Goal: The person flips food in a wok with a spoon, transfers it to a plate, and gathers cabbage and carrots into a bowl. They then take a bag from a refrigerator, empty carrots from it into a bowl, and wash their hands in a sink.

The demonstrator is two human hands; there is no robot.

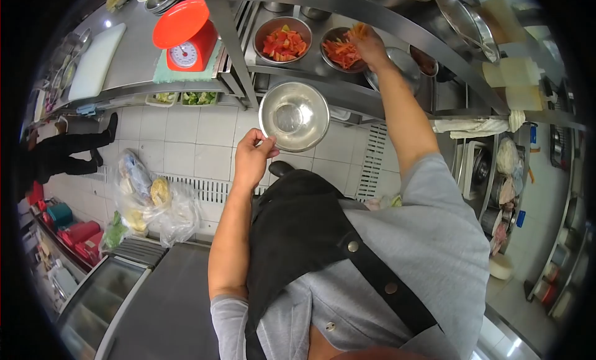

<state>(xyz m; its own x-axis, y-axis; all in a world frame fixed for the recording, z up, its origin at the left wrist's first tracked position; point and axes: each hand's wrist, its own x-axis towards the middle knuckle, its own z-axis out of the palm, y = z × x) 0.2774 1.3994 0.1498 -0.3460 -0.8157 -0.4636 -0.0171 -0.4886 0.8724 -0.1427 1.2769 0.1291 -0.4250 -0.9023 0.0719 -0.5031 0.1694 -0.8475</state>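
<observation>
My left hand (253, 158) grips the rim of a metal bowl (316, 127) with thumb and fingers. Nothing shows inside that bowl, which I hold out over the floor in front of the shelf. Above a bowl of orange carrot strips (340, 53), my right hand (370, 48) is closed on some strips (358, 30) that stick out past the fingers. Just left of it on the same shelf stands a bowl of red chopped pieces (285, 45), which look like tomato.
A red kitchen scale (185, 40) stands on the left counter near a white cutting board (98, 61). Plastic bags (152, 195) lie on the tiled floor. Another person's dark-clad legs (68, 152) are at the left. A steel shelf edge (372, 15) runs above my right hand.
</observation>
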